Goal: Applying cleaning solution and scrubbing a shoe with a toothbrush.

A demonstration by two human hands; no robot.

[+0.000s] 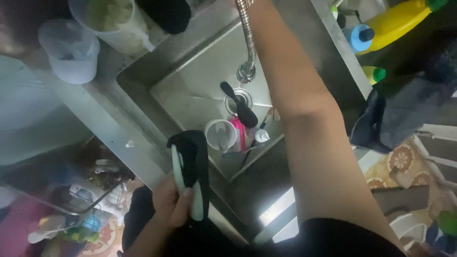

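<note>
The left hand [172, 202] is holding a black sandal with a pale green sole [191, 169] over the front edge of the steel sink [143, 100]. The sandal is looking light and somewhat bendable, probably rubber or foam, and it may be slippery if wet; the narrow middle of the sole seems the safest place to hold. The fingers [186, 196] are closing around its lower part, thumb over the pale edge. The right arm [304, 123] is reaching past the far side of the sink; its hand is out of view, so I cannot tell its fingers. Inside the sink, near the drain, a white cup [220, 134] and a black brush [238, 103] are lying.
</note>
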